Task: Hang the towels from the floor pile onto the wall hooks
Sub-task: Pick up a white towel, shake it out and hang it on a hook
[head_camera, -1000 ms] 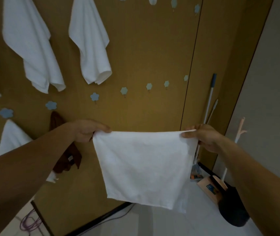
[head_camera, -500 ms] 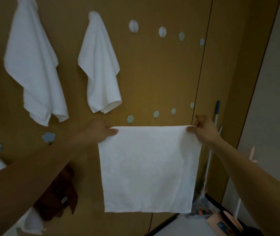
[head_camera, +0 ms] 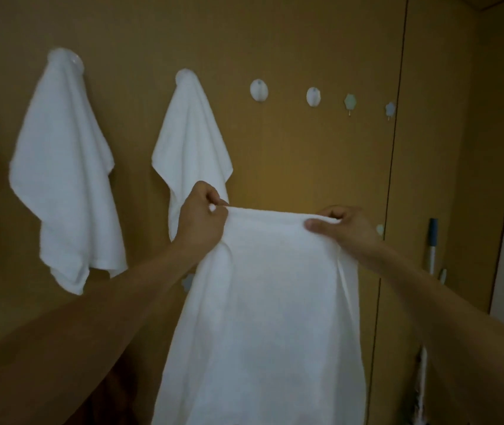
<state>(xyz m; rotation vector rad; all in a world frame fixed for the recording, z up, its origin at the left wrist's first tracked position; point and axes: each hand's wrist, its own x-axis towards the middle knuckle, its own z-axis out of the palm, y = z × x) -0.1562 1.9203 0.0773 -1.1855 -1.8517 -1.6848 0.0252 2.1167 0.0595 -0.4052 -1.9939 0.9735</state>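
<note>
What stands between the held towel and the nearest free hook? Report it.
Nothing visible. The left hand and right hand pinch the held towel by its top edge below the empty hook; only bare wall lies between. The hung towel hangs left of that path.

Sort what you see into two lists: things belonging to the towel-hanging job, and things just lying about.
Job: held towel, left hand, right hand, nearer hung towel, farther hung towel, free round hook.
Lying about: blue-gripped pole, thinner pole beside it.
</note>
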